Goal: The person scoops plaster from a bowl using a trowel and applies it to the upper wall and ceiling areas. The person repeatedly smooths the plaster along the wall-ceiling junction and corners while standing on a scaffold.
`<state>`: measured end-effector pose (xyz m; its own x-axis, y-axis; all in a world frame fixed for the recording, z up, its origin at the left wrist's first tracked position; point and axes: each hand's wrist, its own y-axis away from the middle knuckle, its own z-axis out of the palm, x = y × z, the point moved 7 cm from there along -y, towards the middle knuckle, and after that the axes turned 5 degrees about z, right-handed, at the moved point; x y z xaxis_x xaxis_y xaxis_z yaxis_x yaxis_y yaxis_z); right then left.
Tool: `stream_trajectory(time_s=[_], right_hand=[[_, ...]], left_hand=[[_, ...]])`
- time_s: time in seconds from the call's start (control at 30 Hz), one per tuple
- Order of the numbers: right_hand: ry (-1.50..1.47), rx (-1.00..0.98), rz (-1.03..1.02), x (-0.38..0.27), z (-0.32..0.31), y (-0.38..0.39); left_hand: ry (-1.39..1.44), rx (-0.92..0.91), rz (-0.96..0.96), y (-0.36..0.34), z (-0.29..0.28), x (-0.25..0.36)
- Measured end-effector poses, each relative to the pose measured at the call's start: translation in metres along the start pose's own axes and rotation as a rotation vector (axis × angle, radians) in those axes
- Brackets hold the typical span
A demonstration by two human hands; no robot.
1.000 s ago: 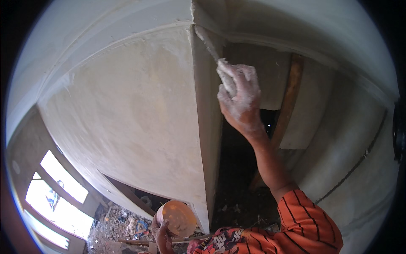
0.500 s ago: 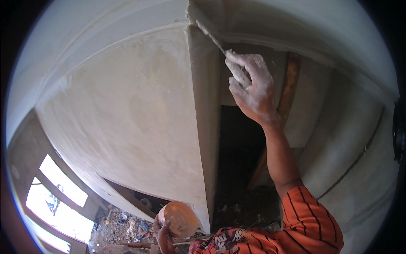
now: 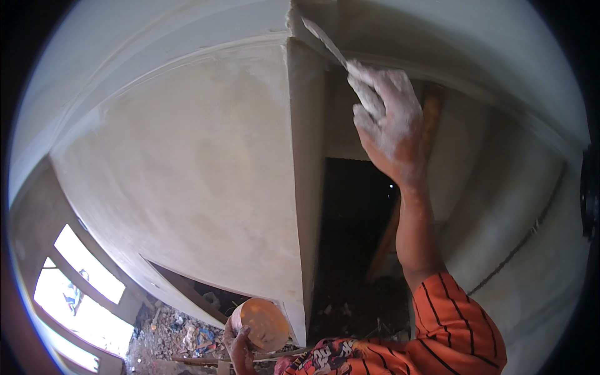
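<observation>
- In the head view, a flat-bladed tool is held up in the right hand, near the top of the wall corner.
- The right fingers are curled closed around the tool's handle, and both hand and handle are coated with pale, whitish paste.
- The handle is seen as thick and crusted; the blade is shown narrow, grey-white and almost edge-on, slanted up and to the left.
- The blade's tip is held just beside the ragged upper end of the corner; whether the wall is touched cannot be told.
- A round bowl is held low, in front of the foot of the wall, by the left hand.
- The left fingers are bent around the bowl's near left side, partly open to its width, with the rim gripped.
- The bowl is coloured amber-orange inside and paler outside; it is tilted so that its inside is shown, smeared with a pale, pinkish-beige substance.
- The broad wall face is covered by a smooth beige-grey coat, unevenly toned, with lighter patches toward its upper edge.
</observation>
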<state>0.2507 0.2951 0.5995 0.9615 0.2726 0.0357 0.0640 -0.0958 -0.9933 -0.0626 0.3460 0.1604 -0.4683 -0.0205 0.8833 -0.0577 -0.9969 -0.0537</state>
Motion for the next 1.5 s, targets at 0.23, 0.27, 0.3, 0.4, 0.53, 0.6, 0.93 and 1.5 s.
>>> stream_trajectory(time_s=[0.23,0.27,0.3,0.4,0.53,0.6,0.93,1.5], right_hand=[[-0.202,0.032,-0.018,0.016,0.0,-0.022],[-0.218,0.008,-0.013,0.016,0.002,-0.02],[-0.233,-0.016,-0.009,0.016,0.002,-0.017],[-0.228,-0.1,0.025,0.019,-0.001,-0.003],[-0.305,-0.013,0.086,0.024,0.004,0.02],[-0.294,0.095,0.091,0.022,0.014,0.023],[-0.308,0.105,0.153,0.013,0.05,0.052],[-0.2,0.06,-0.045,0.022,0.037,-0.016]], left_hand=[[0.014,0.018,0.042,-0.005,-0.003,-0.007],[0.0,0.032,0.041,-0.005,-0.006,-0.009],[-0.001,0.015,0.034,-0.006,-0.007,-0.009],[-0.022,0.011,0.018,-0.006,-0.013,-0.011],[-0.046,0.025,0.026,-0.005,-0.011,-0.009],[-0.03,0.002,0.02,-0.005,-0.005,-0.005],[-0.073,0.032,-0.034,-0.004,-0.009,-0.008],[-0.053,0.098,-0.009,-0.003,-0.025,-0.015]])
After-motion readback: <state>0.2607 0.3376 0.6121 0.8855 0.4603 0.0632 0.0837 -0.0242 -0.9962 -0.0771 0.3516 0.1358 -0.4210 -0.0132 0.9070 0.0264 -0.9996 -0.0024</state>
